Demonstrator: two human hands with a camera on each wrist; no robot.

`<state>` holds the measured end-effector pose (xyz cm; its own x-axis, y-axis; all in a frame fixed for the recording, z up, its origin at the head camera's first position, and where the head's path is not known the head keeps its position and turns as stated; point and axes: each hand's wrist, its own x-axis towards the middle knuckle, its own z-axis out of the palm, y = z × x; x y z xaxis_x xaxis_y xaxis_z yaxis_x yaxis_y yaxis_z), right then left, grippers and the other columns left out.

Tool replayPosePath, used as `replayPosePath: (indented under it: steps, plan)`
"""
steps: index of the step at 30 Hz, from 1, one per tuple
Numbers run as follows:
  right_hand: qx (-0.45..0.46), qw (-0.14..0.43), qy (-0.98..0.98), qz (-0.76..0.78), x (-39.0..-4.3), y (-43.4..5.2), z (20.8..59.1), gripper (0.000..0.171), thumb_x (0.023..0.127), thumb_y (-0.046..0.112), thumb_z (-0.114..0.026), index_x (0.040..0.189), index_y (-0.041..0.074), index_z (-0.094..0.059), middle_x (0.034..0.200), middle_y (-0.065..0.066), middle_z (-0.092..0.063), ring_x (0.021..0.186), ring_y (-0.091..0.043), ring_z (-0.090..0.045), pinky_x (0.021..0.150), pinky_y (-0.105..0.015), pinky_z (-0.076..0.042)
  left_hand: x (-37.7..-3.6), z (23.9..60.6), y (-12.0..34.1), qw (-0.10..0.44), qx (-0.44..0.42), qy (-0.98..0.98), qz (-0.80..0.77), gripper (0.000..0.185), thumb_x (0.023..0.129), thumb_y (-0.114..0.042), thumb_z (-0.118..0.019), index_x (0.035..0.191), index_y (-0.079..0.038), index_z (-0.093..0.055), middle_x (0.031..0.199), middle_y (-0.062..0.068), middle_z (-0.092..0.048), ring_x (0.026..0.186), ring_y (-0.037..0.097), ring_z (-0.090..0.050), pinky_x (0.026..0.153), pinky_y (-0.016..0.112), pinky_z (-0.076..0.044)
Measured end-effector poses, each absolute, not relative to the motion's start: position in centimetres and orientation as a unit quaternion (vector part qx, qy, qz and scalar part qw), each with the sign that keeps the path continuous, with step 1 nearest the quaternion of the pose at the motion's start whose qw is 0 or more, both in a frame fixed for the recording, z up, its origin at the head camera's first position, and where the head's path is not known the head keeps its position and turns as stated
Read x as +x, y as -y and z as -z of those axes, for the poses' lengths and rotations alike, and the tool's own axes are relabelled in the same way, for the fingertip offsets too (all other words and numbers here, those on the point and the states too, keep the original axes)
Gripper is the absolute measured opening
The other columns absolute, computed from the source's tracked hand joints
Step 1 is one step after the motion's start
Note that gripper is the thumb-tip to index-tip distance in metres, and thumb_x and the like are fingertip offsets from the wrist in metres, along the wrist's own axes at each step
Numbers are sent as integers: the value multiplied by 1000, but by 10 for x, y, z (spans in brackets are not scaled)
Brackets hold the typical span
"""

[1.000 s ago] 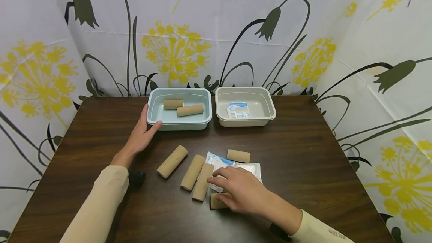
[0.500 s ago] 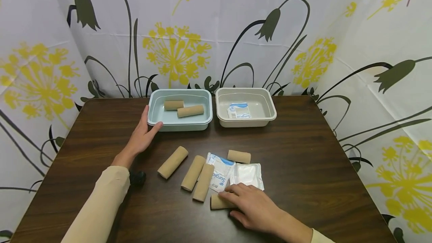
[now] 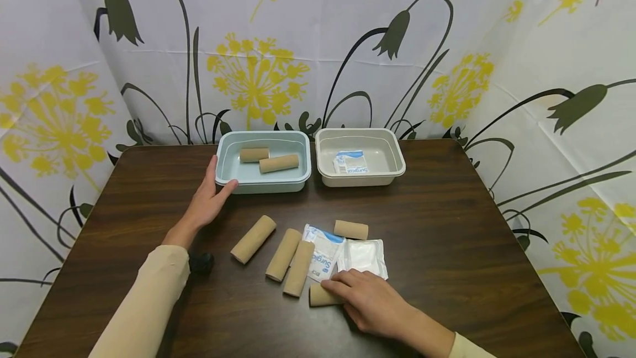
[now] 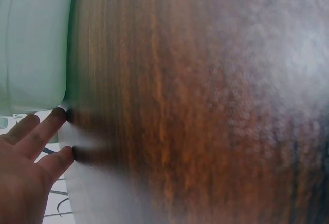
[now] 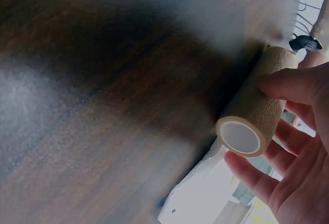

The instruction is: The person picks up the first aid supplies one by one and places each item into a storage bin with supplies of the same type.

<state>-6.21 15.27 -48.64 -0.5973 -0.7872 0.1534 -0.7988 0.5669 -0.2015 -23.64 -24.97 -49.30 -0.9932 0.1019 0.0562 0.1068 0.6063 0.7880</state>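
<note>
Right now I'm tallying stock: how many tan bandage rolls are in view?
7: two in the blue tray, four loose on the table, one under the right hand. None seem hidden.

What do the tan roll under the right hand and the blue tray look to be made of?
The tan roll looks like a crepe or cohesive bandage: matte, finely textured wrap around a smooth white core seen at its end. The right hand curls its fingers around it. The blue tray looks like moulded plastic: a smooth, faintly glossy wall, rounded corners and a rolled rim. The left hand touches its corner.
</note>
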Motion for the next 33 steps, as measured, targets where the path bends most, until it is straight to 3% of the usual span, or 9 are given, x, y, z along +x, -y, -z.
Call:
replayPosePath:
  steps: [23,33]
  plan:
    - [467,60,872,-133,-64,-145,464,47,85,15,-68,131,23,-60,116,10,-59,102,-8,-58,79,-30,-50,-236,492,250,0,-55,898,436,86,100,-49,-48,158,-22,11,163,16,0,145,44,-11,108,68,-14]
    - [470,71,869,-138,-103,-125,424,50,83,11,-64,132,21,-60,121,7,-61,105,-11,-59,83,-32,-50,-236,493,249,6,-53,897,438,86,101,-49,-48,157,-26,12,163,17,-1,145,44,-11,108,68,-14]
